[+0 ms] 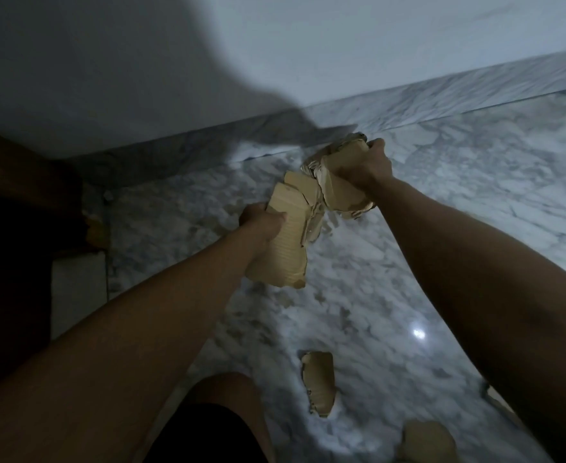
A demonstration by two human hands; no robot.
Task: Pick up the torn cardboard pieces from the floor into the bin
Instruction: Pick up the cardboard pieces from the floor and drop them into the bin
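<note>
My left hand (261, 225) grips a flat, torn brown cardboard piece (286, 259) held above the marble floor. My right hand (363, 168) is closed on a crumpled bunch of cardboard pieces (338, 192), just right of and beyond the left one; the two bundles touch in the middle. A loose torn piece (320, 382) lies on the floor near my knee. Another piece (425, 442) sits at the bottom edge, and a sliver (499, 401) shows beside my right forearm. No bin is in view.
A white wall with a marble skirting (208, 138) runs across the back. Dark wooden furniture (17, 228) stands at the left, with a small cardboard scrap (96, 230) at its foot. My knee in dark shorts (215, 426) is at the bottom.
</note>
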